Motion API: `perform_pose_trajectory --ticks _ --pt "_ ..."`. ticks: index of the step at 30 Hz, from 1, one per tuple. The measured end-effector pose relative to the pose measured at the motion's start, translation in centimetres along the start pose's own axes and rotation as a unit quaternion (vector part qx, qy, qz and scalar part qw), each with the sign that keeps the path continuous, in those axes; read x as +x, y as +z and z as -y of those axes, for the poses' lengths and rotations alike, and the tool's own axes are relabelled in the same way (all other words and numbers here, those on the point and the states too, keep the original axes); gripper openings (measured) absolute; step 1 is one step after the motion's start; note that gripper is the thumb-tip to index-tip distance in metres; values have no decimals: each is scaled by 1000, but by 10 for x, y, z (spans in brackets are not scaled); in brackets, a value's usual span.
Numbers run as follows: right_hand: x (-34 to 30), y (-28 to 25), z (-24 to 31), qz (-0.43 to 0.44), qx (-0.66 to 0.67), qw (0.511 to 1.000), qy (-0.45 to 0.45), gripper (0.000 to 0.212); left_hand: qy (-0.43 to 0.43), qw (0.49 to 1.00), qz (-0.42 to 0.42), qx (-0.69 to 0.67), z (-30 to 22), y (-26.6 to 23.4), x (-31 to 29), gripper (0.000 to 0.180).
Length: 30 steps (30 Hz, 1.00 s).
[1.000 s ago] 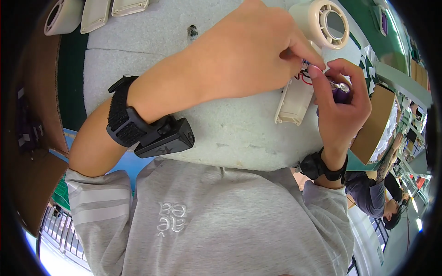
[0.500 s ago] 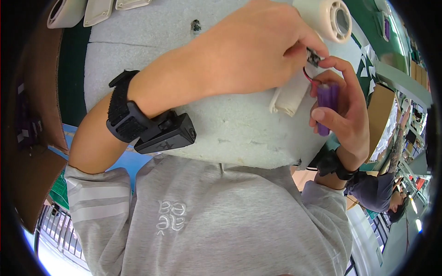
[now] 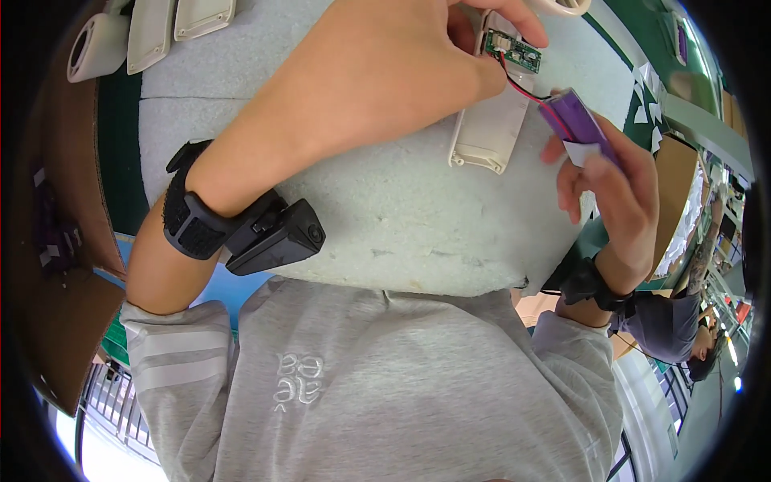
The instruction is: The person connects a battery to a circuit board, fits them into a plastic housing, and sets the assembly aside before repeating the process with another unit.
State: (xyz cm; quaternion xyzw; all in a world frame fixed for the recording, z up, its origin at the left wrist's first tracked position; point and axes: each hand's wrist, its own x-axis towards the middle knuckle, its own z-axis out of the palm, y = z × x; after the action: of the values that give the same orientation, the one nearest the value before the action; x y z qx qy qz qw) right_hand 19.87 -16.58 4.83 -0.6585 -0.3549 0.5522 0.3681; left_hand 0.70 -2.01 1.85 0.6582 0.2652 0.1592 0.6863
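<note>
fingers of the left hand (image 3: 401, 72) pinch a small green circuit board (image 3: 514, 51) above the far right part of the white foam-covered surface (image 3: 385, 209). thin red and black wires (image 3: 524, 87) run from the board to a flat purple battery pack (image 3: 574, 120), which the right hand (image 3: 618, 181) grips between thumb and fingertips just past the surface's right edge; a white label sits on the pack under the thumb. both hands are closed on their parts, the left on the board, the right on the pack. a long off-white plastic housing shell (image 3: 490, 128) lies open side up on the surface right below the board, between the 2 hands. each wrist carries a black strap, the left one with a black boxy device (image 3: 277, 237) on it. more off-white plastic shells (image 3: 173, 24) lie in a row at the far left corner of the surface. another person in a grey top (image 3: 675, 329) shows at the right rim.
</note>
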Motion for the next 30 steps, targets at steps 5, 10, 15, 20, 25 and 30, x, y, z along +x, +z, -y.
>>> perform_pose_trajectory --ticks 5,10,15,20,25,30 --pt "5 -6 1 -32 -56 996 68 29 -42 999 -26 10 -2 4 -3 29" --pt "7 -3 -5 -179 -311 933 10 21 -50 998 -33 -5 0 5 -3 29" --pt "9 4 -11 -209 -427 859 -189 13 399 910 -61 96 35 3 7 28" --pt "8 14 -9 -206 -454 808 -316 10 285 951 -61 103 20 5 4 26" --pt "5 20 -14 -213 -466 803 -304 9 296 938 -84 159 16 5 4 27" --pt "2 25 -6 -228 -465 826 -221 9 92 992 -38 75 4 1 -1 26"
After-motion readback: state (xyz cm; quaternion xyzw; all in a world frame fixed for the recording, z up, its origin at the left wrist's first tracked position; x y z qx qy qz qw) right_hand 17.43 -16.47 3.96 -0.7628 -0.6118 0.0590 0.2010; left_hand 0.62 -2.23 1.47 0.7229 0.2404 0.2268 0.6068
